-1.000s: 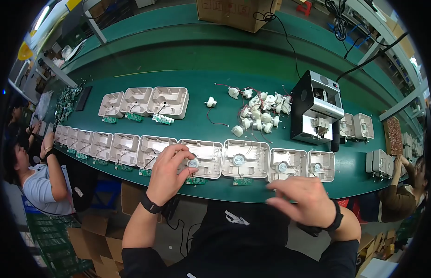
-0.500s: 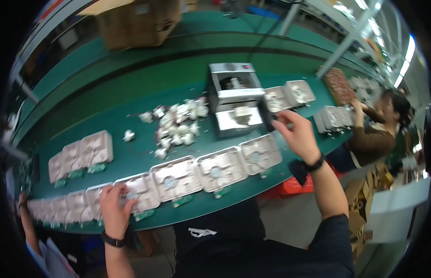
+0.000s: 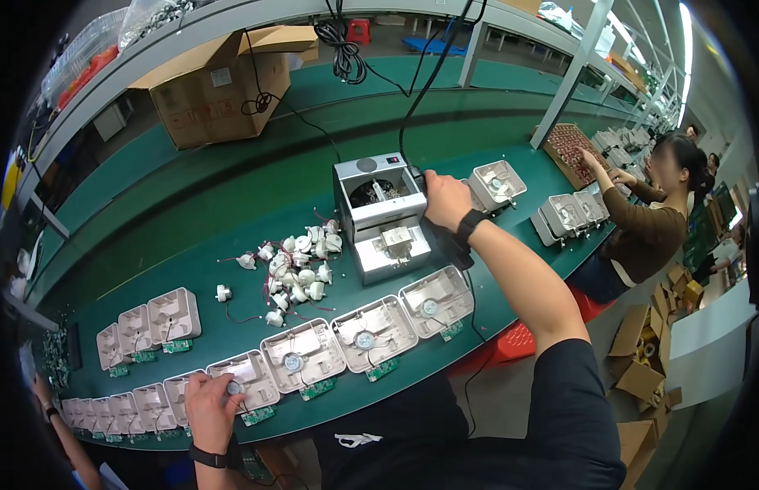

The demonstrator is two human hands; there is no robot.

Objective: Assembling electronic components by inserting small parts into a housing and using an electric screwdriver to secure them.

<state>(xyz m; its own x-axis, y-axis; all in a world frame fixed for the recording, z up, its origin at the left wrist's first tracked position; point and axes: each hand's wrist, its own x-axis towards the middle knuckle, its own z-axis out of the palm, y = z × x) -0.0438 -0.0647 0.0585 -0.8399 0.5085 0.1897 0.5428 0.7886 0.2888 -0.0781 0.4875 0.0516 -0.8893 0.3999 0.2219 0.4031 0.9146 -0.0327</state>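
My left hand (image 3: 209, 411) is over a white plastic housing (image 3: 257, 371) in the front row, finger and thumb closed about a small round grey disc (image 3: 234, 388) inside it. My right hand (image 3: 447, 202) is at the right side of a silver-grey screw feeder (image 3: 383, 216), fingers curled round something dark that the hand mostly hides. Right of my left hand stand more housings (image 3: 302, 359), each with a round disc, thin wires and a green circuit board (image 3: 318, 389) hanging at its front edge. Behind them lies a heap of white round parts with wires (image 3: 298, 273).
Three housings (image 3: 171, 314) stand at the left back. A black cable (image 3: 405, 122) hangs above the feeder; another cord (image 3: 475, 351) drops past the bench edge. At right, a co-worker (image 3: 653, 208) reaches to a tray of small parts (image 3: 571, 155). A cardboard box (image 3: 208, 98) stands behind.
My right hand has moved left and away from me to the feeder's side, its fingers now curled. My left hand has closed on the disc. The view has shifted.
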